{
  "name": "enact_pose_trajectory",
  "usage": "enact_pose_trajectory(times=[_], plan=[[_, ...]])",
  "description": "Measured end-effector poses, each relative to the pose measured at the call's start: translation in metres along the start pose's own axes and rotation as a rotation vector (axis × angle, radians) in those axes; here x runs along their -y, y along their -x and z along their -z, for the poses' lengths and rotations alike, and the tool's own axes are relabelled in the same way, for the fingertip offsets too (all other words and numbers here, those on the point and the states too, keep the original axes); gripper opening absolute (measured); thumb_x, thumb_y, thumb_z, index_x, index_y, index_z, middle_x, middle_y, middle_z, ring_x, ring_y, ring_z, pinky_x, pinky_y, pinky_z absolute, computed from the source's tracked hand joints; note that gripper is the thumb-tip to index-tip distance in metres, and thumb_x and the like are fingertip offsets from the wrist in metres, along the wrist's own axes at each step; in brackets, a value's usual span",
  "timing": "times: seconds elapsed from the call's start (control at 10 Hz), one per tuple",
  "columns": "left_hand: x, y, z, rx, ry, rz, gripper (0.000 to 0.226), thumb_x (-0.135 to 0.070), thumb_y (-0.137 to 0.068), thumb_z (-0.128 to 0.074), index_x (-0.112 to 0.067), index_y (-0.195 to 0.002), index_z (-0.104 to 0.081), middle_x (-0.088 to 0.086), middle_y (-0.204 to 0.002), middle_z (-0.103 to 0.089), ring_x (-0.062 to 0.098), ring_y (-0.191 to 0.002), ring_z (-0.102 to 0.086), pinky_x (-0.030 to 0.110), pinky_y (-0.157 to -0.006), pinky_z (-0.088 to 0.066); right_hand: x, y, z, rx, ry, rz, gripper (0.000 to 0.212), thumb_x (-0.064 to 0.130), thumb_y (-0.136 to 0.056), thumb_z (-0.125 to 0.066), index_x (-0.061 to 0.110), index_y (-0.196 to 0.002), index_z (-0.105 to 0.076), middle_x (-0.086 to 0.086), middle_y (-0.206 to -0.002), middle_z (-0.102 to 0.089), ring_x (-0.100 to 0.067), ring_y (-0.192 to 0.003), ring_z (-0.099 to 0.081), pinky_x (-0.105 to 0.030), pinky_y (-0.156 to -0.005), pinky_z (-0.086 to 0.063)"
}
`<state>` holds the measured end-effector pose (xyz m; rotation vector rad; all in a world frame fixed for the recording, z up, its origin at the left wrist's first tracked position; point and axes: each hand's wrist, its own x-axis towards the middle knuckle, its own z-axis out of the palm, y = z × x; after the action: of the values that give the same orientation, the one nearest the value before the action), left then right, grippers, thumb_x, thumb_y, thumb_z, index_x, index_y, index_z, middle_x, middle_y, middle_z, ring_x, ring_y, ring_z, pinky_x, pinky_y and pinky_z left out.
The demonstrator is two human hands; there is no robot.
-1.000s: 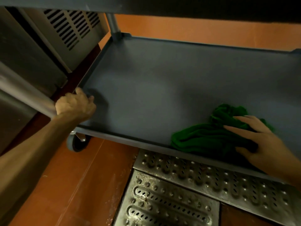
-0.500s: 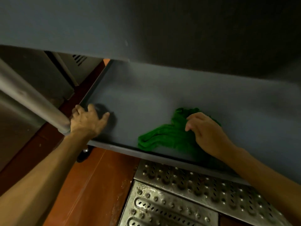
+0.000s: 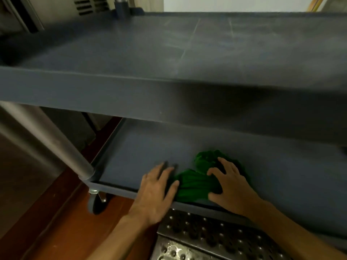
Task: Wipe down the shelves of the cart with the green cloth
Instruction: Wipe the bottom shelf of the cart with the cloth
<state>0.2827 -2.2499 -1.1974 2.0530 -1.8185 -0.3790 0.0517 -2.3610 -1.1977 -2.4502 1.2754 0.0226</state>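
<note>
The green cloth point(image 3: 195, 182) lies bunched on the bottom shelf point(image 3: 150, 147) of the grey cart, close to its front lip. My right hand point(image 3: 231, 186) rests on the cloth's right side with fingers spread. My left hand point(image 3: 155, 190) lies flat on the shelf over the front lip, its fingers straight and touching the cloth's left edge. Above them the scuffed middle shelf point(image 3: 169, 45) spans the whole view.
A metal cart post point(image 3: 56, 143) stands at the front left corner above a caster wheel point(image 3: 95, 201). A perforated steel drain grate point(image 3: 206, 241) covers the red floor below the cart. Stainless equipment with vents point(image 3: 86, 6) stands at the far left.
My left hand left the shelf's left corner and slid right to the cloth. The cloth and my right hand moved left along the front lip. The view rose and now shows the middle shelf.
</note>
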Motion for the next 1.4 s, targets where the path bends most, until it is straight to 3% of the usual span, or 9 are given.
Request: enact_pose_trajectory(times=[0.3, 0.6, 0.7, 0.9, 1.0, 1.1, 1.2, 1.3, 1.4], plan=[[-0.03, -0.003, -0.008, 0.154, 0.042, -0.002, 0.067, -0.064, -0.096, -0.038, -0.038, -0.155, -0.019, -0.012, -0.164, -0.013, 0.011, -0.149, -0.016, 0.028, -0.122, -0.016, 0.019, 0.002, 0.023, -0.082, 0.136, -0.004, 0.026, 0.015, -0.09, -0.053, 0.022, -0.114, -0.047, -0.001, -0.126, -0.041, -0.022, -0.112, -0.045, -0.031, -0.076, -0.043], [-0.065, -0.004, -0.014, 0.317, -0.035, -0.052, 0.103, -0.069, -0.079, -0.061, -0.04, -0.156, 0.002, -0.013, -0.165, 0.0, 0.006, -0.152, -0.004, 0.028, -0.123, -0.006, 0.03, 0.039, 0.052, -0.097, -0.233, -0.049, 0.035, 0.001, -0.081, -0.045, 0.032, -0.081, -0.062, 0.007, -0.094, -0.066, -0.01, -0.092, -0.06, -0.023, -0.081, -0.048], [-0.082, -0.014, -0.012, 0.345, 0.048, -0.078, 0.095, -0.062, -0.085, -0.063, -0.039, -0.156, -0.004, -0.013, -0.165, -0.004, 0.004, -0.151, -0.008, 0.018, -0.119, -0.005, 0.05, 0.056, 0.072, -0.126, -0.4, -0.082, 0.039, 0.0, -0.081, -0.045, 0.036, -0.071, -0.058, 0.015, -0.087, -0.065, 0.002, -0.083, -0.058, -0.006, -0.07, -0.042], [-0.132, -0.016, 0.016, 0.301, 0.637, 0.045, 0.038, -0.023, -0.102, -0.039, -0.022, -0.14, -0.04, 0.016, -0.156, -0.035, 0.013, -0.127, -0.053, 0.023, -0.117, -0.031, 0.071, 0.089, 0.113, -0.291, -0.604, -0.082, 0.044, -0.005, -0.078, -0.047, 0.034, -0.063, -0.059, 0.013, -0.085, -0.066, 0.0, -0.085, -0.062, -0.003, -0.074, -0.041], [-0.146, -0.035, 0.03, -0.029, 0.777, 0.28, 0.027, -0.01, -0.103, -0.049, -0.021, -0.12, -0.066, 0.009, -0.125, -0.066, 0.016, -0.123, -0.057, -0.001, -0.093, -0.027, 0.068, 0.099, 0.128, -0.42, -0.628, 0.004, 0.038, -0.005, -0.075, -0.053, 0.03, -0.078, -0.066, 0.022, -0.073, -0.062, 0.006, -0.076, -0.059, -0.004, -0.073, -0.04], [-0.154, -0.035, 0.038, -0.013, 0.712, 0.237, 0.026, 0.0, -0.095, -0.06, -0.02, -0.097, -0.077, 0.005, -0.095, -0.075, 0.018, -0.1, -0.069, 0.012, -0.08, -0.048, 0.059, 0.109, 0.136, -0.507, -0.608, 0.044, 0.032, 0.018, -0.068, -0.062, 0.04, -0.092, -0.065, 0.022, -0.098, -0.059, 0.007, -0.095, -0.055, -0.006, -0.084, -0.04], [-0.163, -0.038, 0.047, -0.023, 0.978, 0.366, 0.017, 0.005, -0.092, -0.058, -0.006, -0.094, -0.072, 0.014, -0.092, -0.074, 0.026, -0.088, -0.07, 0.024, -0.076, -0.057, 0.04, 0.113, 0.134, -0.411, -0.481, 0.016, 0.083, 0.052, -0.062, -0.072, 0.047, -0.136, -0.034, 0.021, -0.136, -0.035, 0.01, -0.127, -0.029, -0.003, -0.106, -0.02], [-0.176, -0.041, 0.061, 0.172, 1.076, 0.316, 0.027, 0.002, -0.09, -0.066, -0.003, -0.116, -0.067, 0.023, -0.118, -0.069, 0.036, -0.111, -0.065, 0.038, -0.091, -0.052, 0.026, 0.11, 0.129, -0.29, -0.741, -0.121, 0.082, 0.033, -0.085, -0.072, 0.025, -0.15, -0.024, 0.006, -0.152, -0.031, -0.005, -0.137, -0.033, 0.003, -0.097, -0.025], [-0.172, -0.039, 0.071, 0.131, 1.499, 0.298, 0.05, -0.01, -0.101, -0.05, 0.005, -0.146, -0.032, 0.024, -0.154, -0.036, 0.033, -0.141, -0.039, 0.031, -0.103, -0.032, 0.016, 0.108, 0.123, -0.316, -0.79, -0.208, 0.064, 0.006, -0.092, -0.063, 0.018, -0.147, -0.032, 0.007, -0.127, -0.053, -0.002, -0.109, -0.056, 0.001, -0.082, -0.039]])
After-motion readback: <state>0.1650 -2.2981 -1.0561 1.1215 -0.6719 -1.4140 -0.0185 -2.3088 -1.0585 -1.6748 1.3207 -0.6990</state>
